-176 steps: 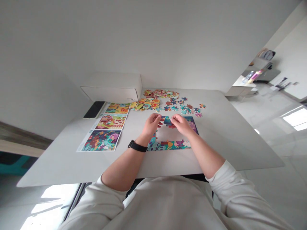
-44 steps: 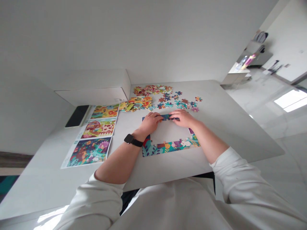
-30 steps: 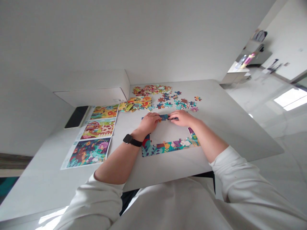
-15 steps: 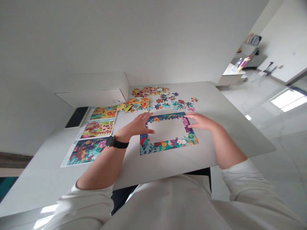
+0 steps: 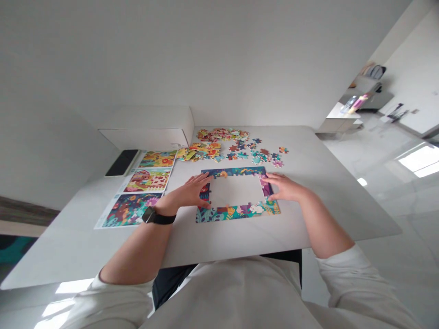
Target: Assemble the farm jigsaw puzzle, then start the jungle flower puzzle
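A colourful jigsaw frame (image 5: 236, 212), with only its border assembled and the middle bare, lies on the white table (image 5: 240, 233) in front of me. My left hand (image 5: 190, 193) rests flat on the frame's left side, fingers spread and open; a black watch (image 5: 156, 215) is on that wrist. On the frame's right side lies my right hand (image 5: 283, 188), its fingers stretched out flat. Neither hand holds a piece.
Loose puzzle pieces (image 5: 260, 154) and two heaps (image 5: 222, 134) lie beyond the frame. Three picture cards (image 5: 147, 179) run down the left. A white box (image 5: 151, 128) and a black phone (image 5: 122, 162) sit at the back left. Floor drops off to the right.
Both hands left the frame's top edge, where they pressed a dark strip of pieces into place, and spread apart to its left and right sides. The top border now shows closed.
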A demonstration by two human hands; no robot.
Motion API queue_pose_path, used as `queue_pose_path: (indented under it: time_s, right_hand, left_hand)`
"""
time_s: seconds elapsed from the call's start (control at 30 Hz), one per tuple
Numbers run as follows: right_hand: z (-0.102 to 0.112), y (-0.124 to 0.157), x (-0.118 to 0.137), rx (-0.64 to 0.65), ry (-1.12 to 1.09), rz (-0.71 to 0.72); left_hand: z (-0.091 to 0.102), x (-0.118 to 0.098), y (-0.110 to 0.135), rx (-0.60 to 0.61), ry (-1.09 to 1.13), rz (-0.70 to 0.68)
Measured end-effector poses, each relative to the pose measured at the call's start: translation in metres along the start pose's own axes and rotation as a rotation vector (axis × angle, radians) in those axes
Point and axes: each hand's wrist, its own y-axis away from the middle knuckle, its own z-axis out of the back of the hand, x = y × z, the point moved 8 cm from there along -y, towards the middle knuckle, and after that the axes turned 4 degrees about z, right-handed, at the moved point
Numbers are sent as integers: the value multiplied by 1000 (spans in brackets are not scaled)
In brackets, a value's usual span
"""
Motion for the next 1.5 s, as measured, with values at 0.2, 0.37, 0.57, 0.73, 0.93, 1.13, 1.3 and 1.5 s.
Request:
queue_pose_path:
  time_s: [0.2,0.37,0.57,0.73,0.93,1.13,1.3,1.5]
  right_hand:
    - [1,-1,6,-62,6,7]
    - [15,-8,10,-279,-39,18]
    - [7,-19,15,-298,-48,22]
    - [20,-12,-5,-464,-130,-116]
    - [37,10,-52,-660,-194,-421]
    - [63,18,-94,-657,-90,-652]
    - [64,0,-118,-478,6,-770]
    - [53,-16,-122,-433,-35,-708]
  left_hand:
    - [2,3,4,12,-2,17]
    - [10,3,2,-111,19,8]
    - [34,2,2,-385,98,-1]
    - [58,-3,12,-547,154,63]
    - [72,-7,25,-544,164,233]
    - [79,-15,31,-569,207,196]
    - [74,-18,27,-529,170,187]
    - [72,-15,27,-527,165,204]
